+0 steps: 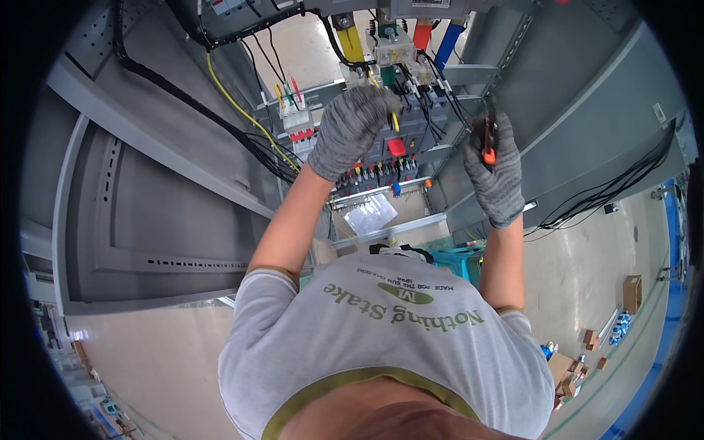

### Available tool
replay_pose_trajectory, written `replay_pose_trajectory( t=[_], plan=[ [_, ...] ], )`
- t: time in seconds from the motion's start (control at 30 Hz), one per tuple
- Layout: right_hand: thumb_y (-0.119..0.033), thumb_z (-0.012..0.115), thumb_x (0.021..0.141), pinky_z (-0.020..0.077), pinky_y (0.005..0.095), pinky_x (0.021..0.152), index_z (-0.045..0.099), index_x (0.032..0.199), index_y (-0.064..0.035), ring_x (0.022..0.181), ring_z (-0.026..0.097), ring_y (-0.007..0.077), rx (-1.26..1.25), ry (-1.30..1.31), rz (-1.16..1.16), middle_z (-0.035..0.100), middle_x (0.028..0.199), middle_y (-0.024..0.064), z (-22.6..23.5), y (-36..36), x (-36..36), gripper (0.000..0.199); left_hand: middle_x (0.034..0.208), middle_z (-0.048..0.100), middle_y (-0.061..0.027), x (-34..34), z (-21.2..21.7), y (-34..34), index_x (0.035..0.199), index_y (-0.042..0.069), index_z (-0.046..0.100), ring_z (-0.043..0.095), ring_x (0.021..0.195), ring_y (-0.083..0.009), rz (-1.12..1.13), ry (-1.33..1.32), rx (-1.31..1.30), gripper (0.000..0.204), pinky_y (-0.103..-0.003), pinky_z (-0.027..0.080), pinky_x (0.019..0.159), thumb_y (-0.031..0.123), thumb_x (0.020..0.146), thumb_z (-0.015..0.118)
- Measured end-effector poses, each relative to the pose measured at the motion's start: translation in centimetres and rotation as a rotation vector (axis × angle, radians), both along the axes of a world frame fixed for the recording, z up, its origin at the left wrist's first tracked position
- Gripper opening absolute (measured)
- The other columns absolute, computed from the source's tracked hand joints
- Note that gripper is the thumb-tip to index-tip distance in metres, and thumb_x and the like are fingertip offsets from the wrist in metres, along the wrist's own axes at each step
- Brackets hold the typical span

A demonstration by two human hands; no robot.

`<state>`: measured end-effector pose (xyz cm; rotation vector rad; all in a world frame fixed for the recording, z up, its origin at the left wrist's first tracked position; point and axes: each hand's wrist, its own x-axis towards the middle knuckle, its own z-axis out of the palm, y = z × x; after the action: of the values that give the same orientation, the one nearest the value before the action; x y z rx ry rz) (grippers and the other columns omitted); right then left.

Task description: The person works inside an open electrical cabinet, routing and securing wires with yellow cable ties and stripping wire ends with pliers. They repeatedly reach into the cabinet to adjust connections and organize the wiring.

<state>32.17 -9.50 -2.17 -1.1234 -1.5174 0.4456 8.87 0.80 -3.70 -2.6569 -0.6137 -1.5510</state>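
My left hand (352, 130), in a grey knitted glove, is closed in front of the big moulded-case circuit breaker (419, 126). A slim yellow piece (395, 122) sticks out by its fingertips; the fingers hide most of whatever they pinch. To the right of the breaker, my gloved right hand (496, 176) is closed around a hand tool with orange-red and black handles (489, 155), which looks like pliers. Several black wires (441, 86) run over the breaker between my hands. A red switch lever (396, 147) sits on the breaker's front, below my left fingertips.
Left of my left hand is a small breaker (295, 117) with coloured wires. A terminal row (375, 176) lies below the big breaker. Grey cabinet doors (161, 213) flank me. A black cable bundle (612, 191) hangs at the right door. Cardboard boxes (632, 293) stand on the floor.
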Motion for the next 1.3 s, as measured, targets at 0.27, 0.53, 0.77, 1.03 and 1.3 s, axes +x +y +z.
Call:
replay_pose_trajectory(
  t=[0.27,0.53,0.77,1.03,1.3],
  plan=[
    [-0.013,0.069,0.069,0.0498,0.0441,0.073,0.053,0.101,-0.0001,0.081,0.060,0.0405,-0.060,-0.537,-0.292,0.061,0.086,0.0208,3.8,3.8,-2.2,0.038,0.071,0.061,-0.0003,4.2,3.6,0.0,0.093,0.005,0.061,0.051,0.062,-0.0050,0.208,-0.426,-0.392,0.017,-0.022,0.044,0.059,0.012,0.082,0.072],
    [-0.016,0.072,0.068,0.0494,0.0450,0.078,0.056,0.099,0.0000,0.087,0.062,0.0363,-0.063,-0.686,-0.444,0.063,0.090,0.0205,4.6,4.7,-2.6,0.039,0.078,0.064,-0.0065,4.8,3.9,1.2,0.091,0.006,0.067,0.056,0.067,-0.0099,0.197,-0.333,-0.174,0.014,-0.025,0.044,0.060,0.013,0.080,0.072],
    [-0.017,0.074,0.066,0.0493,0.0445,0.078,0.055,0.101,-0.0016,0.087,0.063,0.0354,-0.118,-0.686,-0.440,0.064,0.088,0.0181,5.1,4.9,-3.4,0.043,0.091,0.067,-0.0118,4.9,2.3,2.7,0.097,0.001,0.067,0.063,0.083,-0.0233,-0.142,-0.455,-0.483,0.015,-0.034,0.049,0.078,0.010,0.084,0.066],
    [-0.021,0.072,0.070,0.0507,0.0450,0.074,0.054,0.102,0.0020,0.083,0.063,0.0394,-0.055,-0.693,-0.457,0.063,0.086,0.0228,4.7,4.5,-3.3,0.043,0.099,0.066,-0.0065,4.9,2.4,2.2,0.109,0.001,0.063,0.061,0.090,-0.0122,-0.349,-0.525,-0.663,0.019,-0.026,0.048,0.083,0.009,0.092,0.059],
    [-0.019,0.072,0.070,0.0505,0.0453,0.073,0.053,0.104,0.0011,0.081,0.063,0.0393,-0.107,-0.690,-0.457,0.063,0.084,0.0220,4.8,4.3,-3.6,0.043,0.098,0.066,-0.0084,5.0,2.4,2.2,0.107,0.001,0.064,0.061,0.089,-0.0141,-0.294,-0.505,-0.581,0.018,-0.027,0.049,0.082,0.009,0.092,0.059]
  ],
)
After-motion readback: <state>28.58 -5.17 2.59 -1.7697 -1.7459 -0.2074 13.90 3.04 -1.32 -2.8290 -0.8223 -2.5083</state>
